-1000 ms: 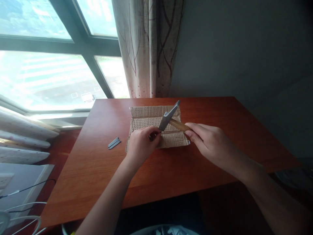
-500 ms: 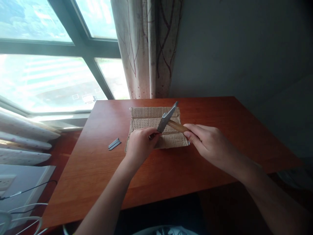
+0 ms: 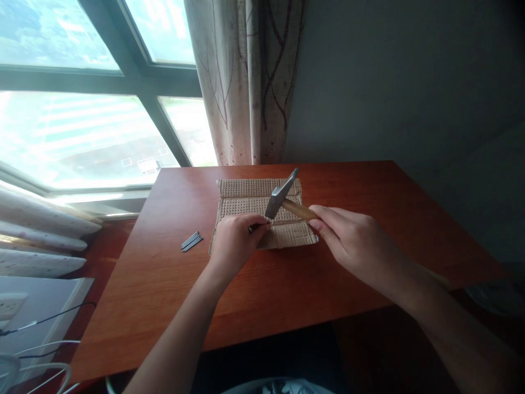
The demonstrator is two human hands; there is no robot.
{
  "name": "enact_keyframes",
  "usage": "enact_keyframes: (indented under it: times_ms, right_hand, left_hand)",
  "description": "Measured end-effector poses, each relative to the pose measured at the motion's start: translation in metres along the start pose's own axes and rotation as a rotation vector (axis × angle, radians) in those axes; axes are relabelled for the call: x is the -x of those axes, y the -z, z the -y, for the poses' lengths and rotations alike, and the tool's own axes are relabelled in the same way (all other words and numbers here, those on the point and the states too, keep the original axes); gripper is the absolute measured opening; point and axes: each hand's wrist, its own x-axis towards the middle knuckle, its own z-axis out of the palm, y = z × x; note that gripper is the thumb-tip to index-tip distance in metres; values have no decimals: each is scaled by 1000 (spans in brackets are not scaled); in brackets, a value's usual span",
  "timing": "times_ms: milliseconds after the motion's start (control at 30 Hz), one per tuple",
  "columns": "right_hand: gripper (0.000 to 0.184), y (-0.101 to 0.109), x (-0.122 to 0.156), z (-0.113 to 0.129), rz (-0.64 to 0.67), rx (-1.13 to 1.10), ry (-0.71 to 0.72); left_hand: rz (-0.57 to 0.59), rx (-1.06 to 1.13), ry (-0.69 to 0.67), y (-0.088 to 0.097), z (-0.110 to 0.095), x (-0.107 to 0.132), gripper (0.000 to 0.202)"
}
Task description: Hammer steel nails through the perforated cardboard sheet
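My right hand [image 3: 348, 232] is wrapped round the wooden handle of a hammer [image 3: 301, 209]. The hammer's metal head slants over the cardboard, its lower face just above the fingertips of my left hand [image 3: 238, 235]. Those fingertips are pinched on a nail [image 3: 268, 220], of which only the small top end shows. Beneath both lies a flattened piece of cardboard [image 3: 287, 235], creased across, with rows of punched holes over its far and middle panels. The near panel has plain, unpunched areas.
Several loose nails [image 3: 191, 241] lie side by side on the wooden table [image 3: 311, 290], left of the cardboard. A window [image 3: 98, 131] and curtain [image 3: 241, 82] stand behind the table. White cables [image 3: 45, 350] hang at the lower left.
The hammer head has lifted very slightly off my left fingertips. My left hand keeps its pinch in the same place.
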Motion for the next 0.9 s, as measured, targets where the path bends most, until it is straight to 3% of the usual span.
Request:
enact_keyframes:
  times_ms: [267, 600, 733, 900]
  right_hand:
    - [29, -3, 4, 6, 63, 2, -18]
    - [29, -7, 5, 4, -3, 4, -3]
    - [30, -11, 4, 5, 71, 40, -18]
    - [30, -12, 4, 3, 58, 16, -34]
  left_hand:
    - [27, 17, 5, -2, 5, -2, 9]
    - [43, 33, -43, -4, 8, -4, 11]
    - [67, -9, -32, -3, 6, -5, 9]
    - [71, -155, -50, 8, -2, 0, 10]
